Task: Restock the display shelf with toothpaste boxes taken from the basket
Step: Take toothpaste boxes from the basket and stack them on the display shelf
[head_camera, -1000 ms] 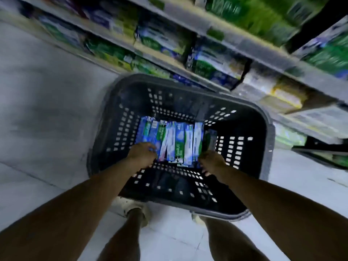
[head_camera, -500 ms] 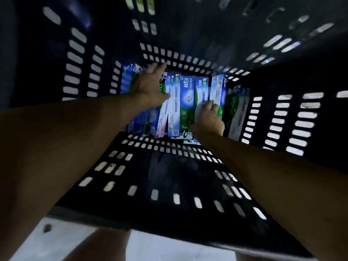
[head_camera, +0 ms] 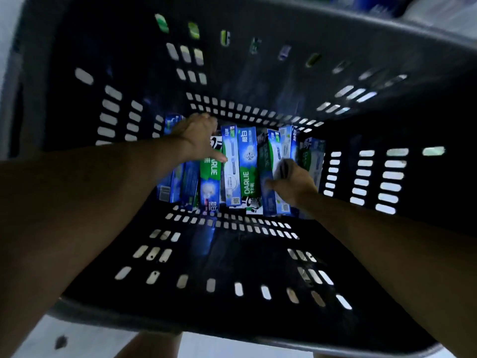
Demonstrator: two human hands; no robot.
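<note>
Several blue, green and white toothpaste boxes (head_camera: 246, 164) lie side by side on the bottom of a dark slotted basket (head_camera: 322, 24). My left hand (head_camera: 197, 136) lies over the boxes at the left of the row. Its fingers bend down over their far ends and its thumb stretches across a white box. Further right, my right hand (head_camera: 291, 183) grips a blue-green box (head_camera: 267, 161), thumb on one side and fingers curled over the other. Both forearms reach down into the basket.
The basket's slotted walls close in on all sides of my hands. Blurred shelf stock (head_camera: 382, 5) shows past the far rim at the top right. Pale floor (head_camera: 33, 337) and my legs appear below the near rim.
My left hand's fingers, straight half a second ago, now bend over the boxes' far ends. My right hand has closed around a box at the right. The camera pulled back slightly.
</note>
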